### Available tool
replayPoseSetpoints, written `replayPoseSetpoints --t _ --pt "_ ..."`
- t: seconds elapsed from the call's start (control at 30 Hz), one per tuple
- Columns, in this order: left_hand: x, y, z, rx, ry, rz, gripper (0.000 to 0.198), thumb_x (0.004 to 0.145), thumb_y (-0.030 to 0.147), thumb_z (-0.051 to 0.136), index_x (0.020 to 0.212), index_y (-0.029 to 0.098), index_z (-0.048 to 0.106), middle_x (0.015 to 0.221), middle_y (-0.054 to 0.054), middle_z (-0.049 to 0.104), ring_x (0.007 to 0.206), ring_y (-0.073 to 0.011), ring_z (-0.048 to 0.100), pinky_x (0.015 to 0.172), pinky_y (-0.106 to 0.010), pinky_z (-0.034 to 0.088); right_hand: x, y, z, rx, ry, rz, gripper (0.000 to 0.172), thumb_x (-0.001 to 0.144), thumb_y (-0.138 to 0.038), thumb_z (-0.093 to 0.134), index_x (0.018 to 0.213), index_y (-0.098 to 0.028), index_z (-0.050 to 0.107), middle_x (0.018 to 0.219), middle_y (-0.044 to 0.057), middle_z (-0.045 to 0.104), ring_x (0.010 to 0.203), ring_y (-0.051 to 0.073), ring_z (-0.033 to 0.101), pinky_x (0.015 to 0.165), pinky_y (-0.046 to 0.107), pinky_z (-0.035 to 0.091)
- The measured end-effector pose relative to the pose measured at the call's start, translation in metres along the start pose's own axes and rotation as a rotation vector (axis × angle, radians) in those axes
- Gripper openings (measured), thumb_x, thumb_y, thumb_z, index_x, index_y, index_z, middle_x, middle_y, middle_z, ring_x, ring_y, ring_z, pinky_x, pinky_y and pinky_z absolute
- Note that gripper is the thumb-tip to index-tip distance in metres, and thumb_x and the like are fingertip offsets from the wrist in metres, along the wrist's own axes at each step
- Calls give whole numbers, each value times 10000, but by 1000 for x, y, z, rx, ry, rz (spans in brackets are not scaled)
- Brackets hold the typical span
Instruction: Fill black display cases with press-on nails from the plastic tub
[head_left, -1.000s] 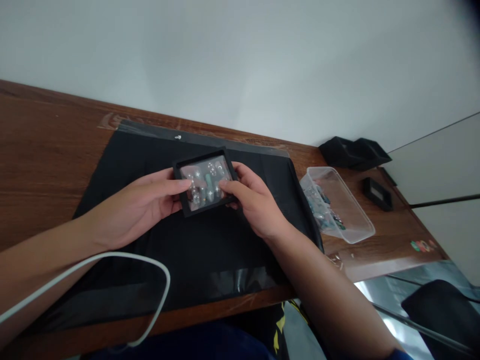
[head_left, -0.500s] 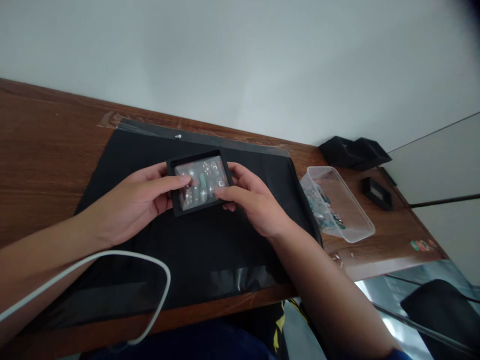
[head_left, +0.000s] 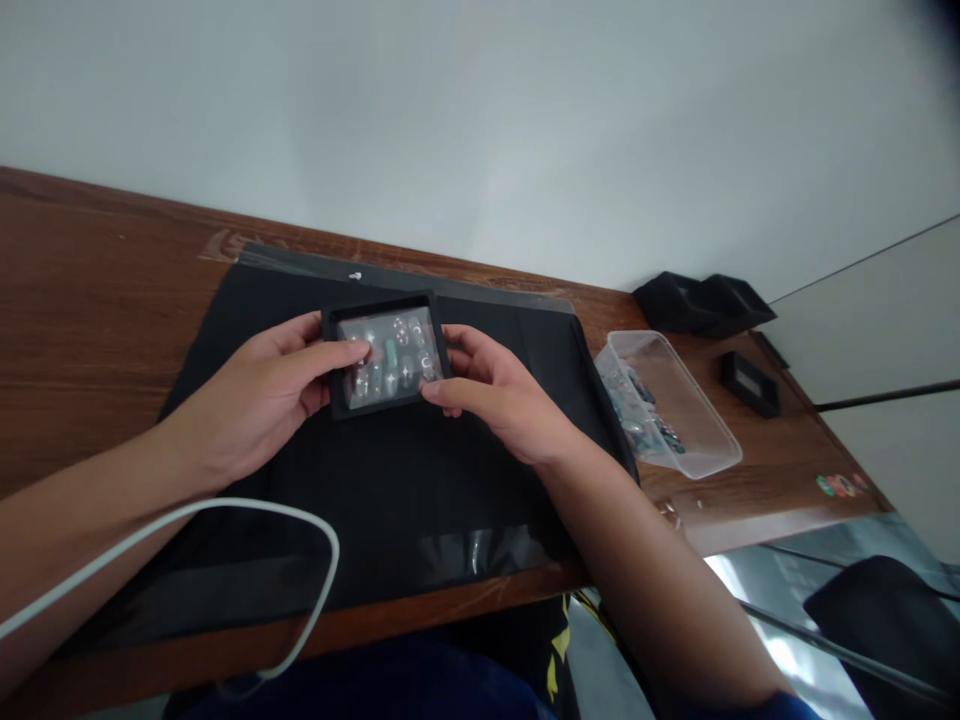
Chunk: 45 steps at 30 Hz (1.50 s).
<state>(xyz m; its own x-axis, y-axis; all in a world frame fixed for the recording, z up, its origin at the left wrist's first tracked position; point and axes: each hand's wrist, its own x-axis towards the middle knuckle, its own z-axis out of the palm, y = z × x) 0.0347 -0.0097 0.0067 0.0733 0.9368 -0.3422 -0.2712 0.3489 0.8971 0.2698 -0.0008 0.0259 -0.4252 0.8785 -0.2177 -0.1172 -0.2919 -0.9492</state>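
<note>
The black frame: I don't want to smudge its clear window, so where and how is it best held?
Probably by the middle of the black frame's near edge, coming from the near side, thumb above and fingers beneath. That edge is straight, narrow and uncovered, while the left hand and right hand hold the sides, the left thumb over the clear window.

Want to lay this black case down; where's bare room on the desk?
Wood is bare between the wall, left forearm and black mat; the mat is bare between white cable and right forearm. Crowded at right: clear bin, black trays, small frame.
</note>
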Motion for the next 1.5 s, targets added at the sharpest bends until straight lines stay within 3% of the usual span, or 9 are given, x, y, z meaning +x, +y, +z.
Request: replayPoseSetpoints --t 0.2,0.33,0.43,0.53,0.73,1.07,1.17,1.3,1.5 --pt "-1 1 0 11 -13 13 400 657 208 992 1025 223 837 1082 -35 893 1132 -290 796 857 -297 645 -3 -1 -3 -58 -70 22 691 667 -202 1054 1240 -265 673 1074 2 783 927 177 711 857 319 590" --pt "0 1 0 14 -5 35 336 679 212 970 974 227 809 956 -13 859 998 -250 777 807 -286 627 -4 6 -7 -203 -115 25 873 719 -296 1050 1457 -270 584 1160 26 746 848 173 662 814 360 603" --pt "2 -1 1 63 56 72 367 652 298 983 970 231 812 947 -8 836 950 -228 759 758 -273 599 -3 15 -11 -467 -13 -92 1126 724 -368 1049 1675 -274 455 1309 86 717 842 195 646 826 433 638" --pt "4 -5 1 114 116 101 484 580 388 1012 1003 224 843 953 -13 837 924 -221 755 755 -275 597 -2 20 -14 -739 70 -259 1308 719 -369 1051 1802 -283 322 1546 155 643 1074 298 714 1021 561 660" --pt "6 -10 0 139 116 135 518 562 405 1041 1027 241 881 978 -17 868 937 -235 779 803 -317 633 -6 14 -14 -1010 21 -452 1151 815 -335 980 1788 -298 367 1804 157 487 1591 448 544 1307 695 498" --pt "9 -8 -7 172 -27 158 615 691 561 1017 1192 227 891 1252 -77 867 1129 -260 779 871 -303 628 -4 7 -18 -1183 104 -595 1002 799 -303 914 1676 -233 434 1720 191 573 1602 444 538 1359 658 438" --pt "9 -6 -6 158 24 141 642 658 576 1011 1188 237 881 1324 -85 850 1167 -284 764 847 -321 643 -6 2 -23 -1207 192 -614 1005 811 -324 909 1681 -242 412 1704 188 575 1600 436 540 1352 641 462" --pt "13 -4 -9 148 117 157 542 592 461 1006 1077 257 874 1192 -51 855 1179 -293 744 845 -330 648 -29 -13 -42 -1186 409 -678 1025 819 -401 944 1667 -243 391 1653 191 577 1533 429 594 1272 624 559" --pt "29 -5 -21 80 202 273 329 636 322 938 940 252 836 1053 2 801 1047 -212 701 812 -276 589 -124 -42 -107 -1030 814 -769 1007 728 -502 1029 1543 -322 467 1480 127 619 1275 378 716 998 584 690"
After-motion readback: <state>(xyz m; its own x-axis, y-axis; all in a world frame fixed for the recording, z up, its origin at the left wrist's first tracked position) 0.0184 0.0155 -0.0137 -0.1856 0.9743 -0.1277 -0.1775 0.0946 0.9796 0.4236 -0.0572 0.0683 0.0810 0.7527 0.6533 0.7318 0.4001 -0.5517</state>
